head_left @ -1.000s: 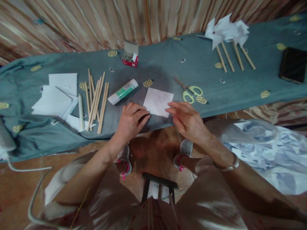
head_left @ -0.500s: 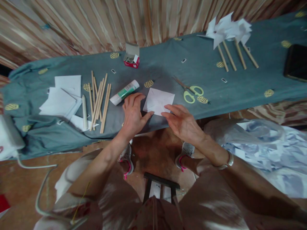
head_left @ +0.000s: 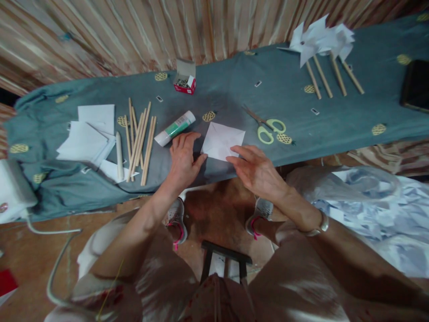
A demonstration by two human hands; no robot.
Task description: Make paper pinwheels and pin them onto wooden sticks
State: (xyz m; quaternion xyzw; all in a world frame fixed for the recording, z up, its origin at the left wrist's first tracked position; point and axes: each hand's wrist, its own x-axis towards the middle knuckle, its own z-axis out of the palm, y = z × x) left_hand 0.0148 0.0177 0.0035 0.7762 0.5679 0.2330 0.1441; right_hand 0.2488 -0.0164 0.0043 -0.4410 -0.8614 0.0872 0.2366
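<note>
A small square of white paper [head_left: 222, 136] with crease lines lies on the cloth in front of me. My right hand [head_left: 256, 172] has its thumb and index finger on the paper's lower right edge. My left hand [head_left: 184, 158] is beside the left corner, thumb and fingers apart, with the thumb tip close to the paper or just touching it. Behind that hand lies a glue stick [head_left: 175, 129] with a green label. Scissors [head_left: 266, 126] with pale green handles rest right of the paper, blades partly apart.
Wooden sticks [head_left: 138, 141], a white rod [head_left: 119, 156] and white paper sheets [head_left: 83, 141] lie left. A red box of small metal pieces [head_left: 184, 84] stands at the back. Paper pinwheels [head_left: 321, 40] on sticks lie back right. A plastic bag of paper scraps [head_left: 378, 205] is below right.
My left thumb has drawn back leftward from the paper's lower edge to its left corner. My right fingers stay at the paper. The view has shifted slightly.
</note>
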